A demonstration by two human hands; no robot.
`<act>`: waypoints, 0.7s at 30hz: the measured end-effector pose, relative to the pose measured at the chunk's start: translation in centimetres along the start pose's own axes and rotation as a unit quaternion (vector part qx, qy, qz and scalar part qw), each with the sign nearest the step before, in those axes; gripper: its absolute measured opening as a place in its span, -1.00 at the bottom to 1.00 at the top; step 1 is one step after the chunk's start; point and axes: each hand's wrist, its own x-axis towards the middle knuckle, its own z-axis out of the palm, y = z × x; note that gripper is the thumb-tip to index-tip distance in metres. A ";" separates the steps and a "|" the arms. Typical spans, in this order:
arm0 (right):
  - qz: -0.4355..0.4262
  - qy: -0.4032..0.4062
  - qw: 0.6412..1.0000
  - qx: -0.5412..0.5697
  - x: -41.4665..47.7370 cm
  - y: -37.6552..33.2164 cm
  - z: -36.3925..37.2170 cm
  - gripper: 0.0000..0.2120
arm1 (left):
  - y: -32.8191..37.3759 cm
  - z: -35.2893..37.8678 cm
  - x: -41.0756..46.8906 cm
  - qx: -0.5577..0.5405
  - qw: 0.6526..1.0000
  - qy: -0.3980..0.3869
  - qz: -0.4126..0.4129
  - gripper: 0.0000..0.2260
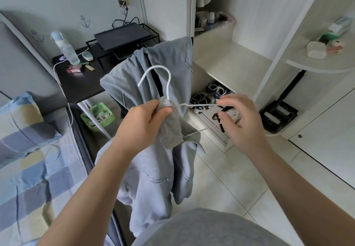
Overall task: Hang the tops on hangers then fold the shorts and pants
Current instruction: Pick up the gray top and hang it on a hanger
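Top [153, 168] hangs half on its hanger [168, 90], held up before the open wardrobe [230, 63]: one shoulder threaded, the other wire arm bare (no shorts or pants in view). My left hand [142, 122] clenches hanger neck and cloth. Whether my right hand [244, 122] has a grip on the bare end, I cannot tell.

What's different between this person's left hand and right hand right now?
The left hand is clenched round the bunched grey top at the neck of the white hanger; the right hand has loosely curled fingers just reaching the hanger's wire arm, grip unclear. The left hand presses into cloth; the right hand touches none. Both are bare, at similar height.
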 end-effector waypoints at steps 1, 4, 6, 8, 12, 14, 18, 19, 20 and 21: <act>-0.008 0.020 1.000 -0.001 -0.5 0.0 0.3 -0.83 | -0.3 -0.2 -0.2 -0.005 1.000 0.023 -0.014 -0.58; 0.059 -0.104 0.991 0.063 -2.1 -0.3 2.1 -0.76 | -0.4 -0.6 -0.6 -0.030 0.997 0.066 -0.031 -0.57; 0.070 -0.206 0.974 0.067 -2.4 -0.7 3.9 -0.62 | 0.0 -0.5 -0.8 -0.049 0.996 0.075 -0.030 -0.57; 0.029 -0.237 0.970 0.044 -1.9 -0.8 5.5 -0.55 | 0.5 -0.2 -0.9 -0.064 0.994 0.080 -0.029 -0.57; 0.015 -0.236 0.971 0.037 -1.4 -0.8 7.1 -0.72 | 0.4 0.1 -1.0 -0.088 0.990 0.098 -0.053 -0.54; 0.027 -0.238 0.970 0.049 -1.9 -0.8 7.5 -0.77 | 0.2 0.4 -1.1 -0.092 0.988 0.104 -0.065 -0.54; -0.020 -0.184 0.982 0.034 -2.9 -1.0 8.3 -0.80 | -0.2 1.7 -1.0 -0.096 0.977 0.139 -0.128 -0.57; -0.009 -0.188 0.981 0.038 -3.2 -0.9 8.4 -0.86 | -0.3 2.0 -1.0 -0.101 0.974 0.145 -0.140 -0.57; 0.014 -0.204 0.978 0.041 -3.5 -0.6 8.3 -0.90 | -0.4 2.3 -1.0 -0.108 0.973 0.144 -0.145 -0.56; 0.041 -0.230 0.972 0.033 -3.6 -0.2 8.3 -0.86 | -0.4 2.4 -1.1 -0.113 0.973 0.140 -0.142 -0.55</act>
